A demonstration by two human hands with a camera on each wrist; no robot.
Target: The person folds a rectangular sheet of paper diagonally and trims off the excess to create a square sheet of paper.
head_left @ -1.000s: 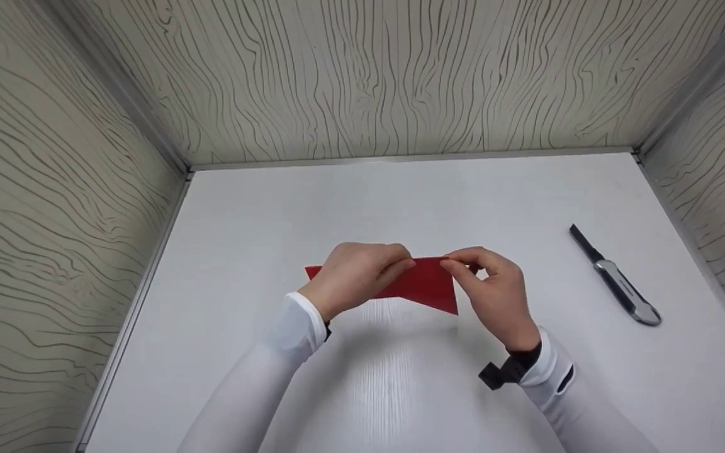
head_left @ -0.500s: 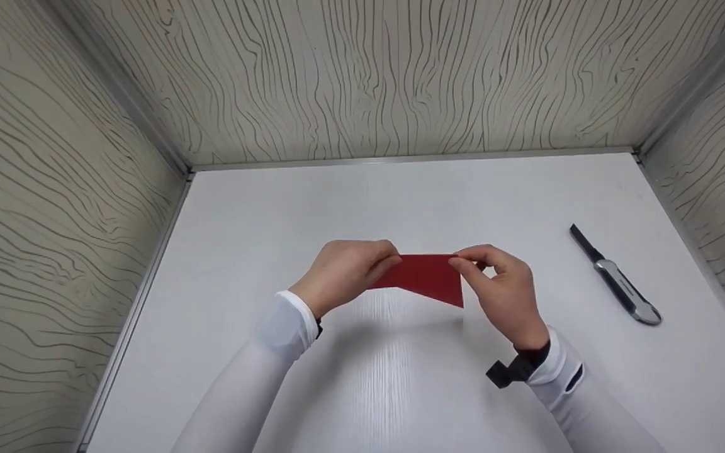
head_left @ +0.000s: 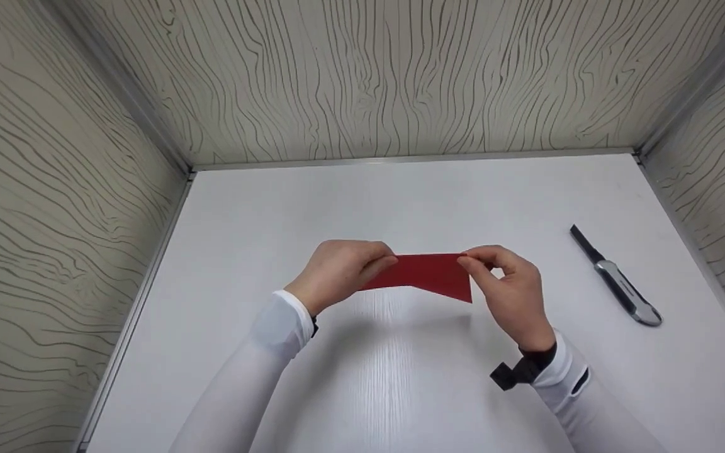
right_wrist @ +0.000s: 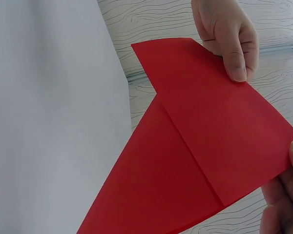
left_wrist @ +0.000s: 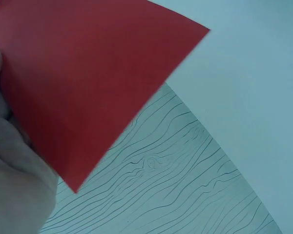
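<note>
A folded sheet of red paper (head_left: pixel 428 272) is held up above the table between both hands. My left hand (head_left: pixel 345 269) pinches its upper edge, with the thumb on the near face. At the upper right corner, the thumb and fingers of my right hand (head_left: pixel 508 290) pinch the paper. The right wrist view shows a fold line across the red paper (right_wrist: pixel 210 126), one layer lying over another, and the left hand (right_wrist: pixel 229 39) gripping the far edge. In the head view, the left hand hides the paper's left end.
A utility knife (head_left: pixel 617 277) with a dark blade and grey-black handle lies on the right of the white table (head_left: pixel 274 207). Wood-grain panels (head_left: pixel 375 82) stand behind the table and at both sides.
My hands have moved apart, the left one leftward and the right one rightward. More paper shows between them, and its left tip has gone from sight in the head view.
</note>
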